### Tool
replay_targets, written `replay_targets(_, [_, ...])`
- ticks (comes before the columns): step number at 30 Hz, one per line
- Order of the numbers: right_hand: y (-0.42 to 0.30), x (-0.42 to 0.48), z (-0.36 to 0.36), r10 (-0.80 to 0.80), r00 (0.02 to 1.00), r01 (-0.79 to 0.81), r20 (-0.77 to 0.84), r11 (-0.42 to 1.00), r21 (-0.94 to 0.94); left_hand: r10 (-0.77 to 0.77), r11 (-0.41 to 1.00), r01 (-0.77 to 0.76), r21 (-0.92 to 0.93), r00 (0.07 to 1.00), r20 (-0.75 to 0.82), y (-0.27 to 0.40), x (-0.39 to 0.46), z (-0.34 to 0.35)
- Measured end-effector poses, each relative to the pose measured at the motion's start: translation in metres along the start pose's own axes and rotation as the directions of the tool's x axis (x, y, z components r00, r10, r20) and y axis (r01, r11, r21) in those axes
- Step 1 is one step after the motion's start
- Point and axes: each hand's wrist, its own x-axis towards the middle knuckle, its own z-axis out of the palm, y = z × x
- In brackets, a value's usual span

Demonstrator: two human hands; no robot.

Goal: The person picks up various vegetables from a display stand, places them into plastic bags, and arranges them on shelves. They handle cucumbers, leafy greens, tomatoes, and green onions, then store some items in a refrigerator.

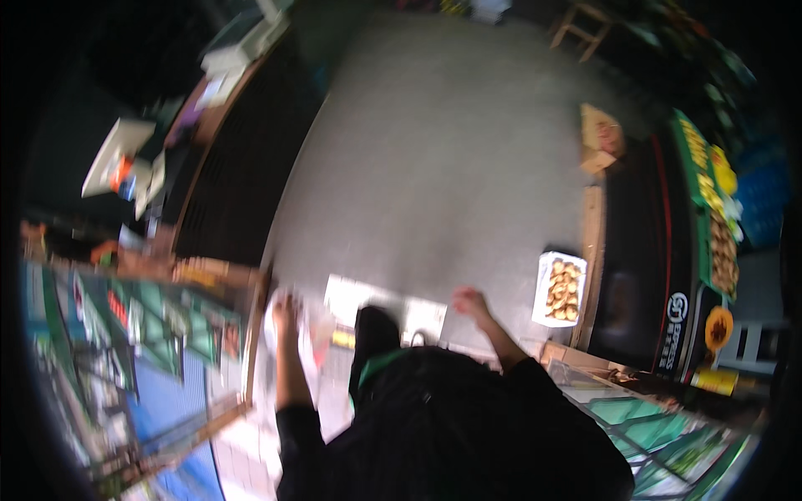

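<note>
My left hand [286,308] hangs low at my left side, its fingers around the top of a whitish plastic bag [307,360]. The bag hangs beside my leg; blur hides what is inside it. On the other side, my right hand [470,302] is held out over the floor with nothing visible in it. Motion smears its fingers, which look loose and slightly apart. My dark shoe [378,322] steps at the bright doorway strip [366,300]. Nearest to my right hand is a white foam box [537,313] of brownish, round produce [562,291], standing on the floor.
Grey floor [432,156] stretches ahead. A dark counter [244,156] runs along the left; a glass door [219,338] stands at its near end. Along the right are a black display stand [630,250] with produce crates [702,250], a cardboard box [598,138] and a wooden stool [583,28].
</note>
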Motion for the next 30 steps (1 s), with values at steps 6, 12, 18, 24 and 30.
replay_targets(6, [-0.074, 0.037, -0.035, 0.192, 0.971, -0.200, -0.143, 0.979, -0.043, 0.012, 1.000, -0.011, -0.013, 0.994, 0.111, 0.104, 0.114, 0.108])
replay_targets(12, [-0.096, 0.098, -0.150, 0.311, 0.820, -0.424, -0.481, 0.894, -0.145, -0.011, 0.998, 0.016, -0.062, 0.996, 0.084, 0.153, 0.270, 0.200])
replay_targets(18, [-0.132, 0.087, -0.197, 0.403, 0.623, -0.370, -0.670, 0.907, 0.201, 0.100, 0.865, -0.066, 0.498, 0.994, -0.042, 0.149, 0.387, 0.250])
replay_targets(24, [-0.136, 0.159, -0.183, 0.564, 0.522, -0.441, -0.640, 0.821, 0.363, -0.187, 0.734, 0.300, 0.609, 0.952, -0.243, 0.107, 0.401, 0.335])
replay_targets(30, [-0.168, 0.291, -0.221, 0.597, 0.486, -0.699, -0.638, 0.704, 0.126, -0.694, 0.413, 0.507, 0.757, 0.713, -0.100, 0.132, 0.402, 0.546])
